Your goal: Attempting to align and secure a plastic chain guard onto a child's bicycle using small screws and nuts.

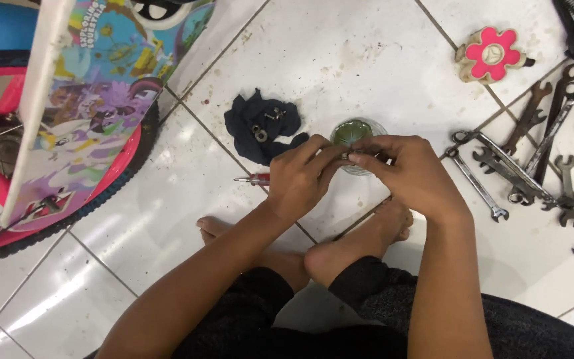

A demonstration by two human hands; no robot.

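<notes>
Both hands pinched together over a small glass bowl on the tiled floor.

Tiny part, too small to identify, nipped between meeting fingertips of left hand (pixel 298 174) and right hand (pixel 412 174); fingers (pixel 365 158) curled shut on it, wrists angled inward above crossed bare feet (pixel 360 246). Directly beneath the fingers: clear glass bowl (pixel 357 136) holding greenish liquid or grease. Just beyond the left fingers: dark cloth (pixel 257 126) carrying bolts and a washer (pixel 261 134). Beside the left knuckles: red-handled screwdriver (pixel 252 179). Well out past the right fingers: scattered wrenches (pixel 519 166), pink flower-shaped cap (pixel 491 54).
</notes>
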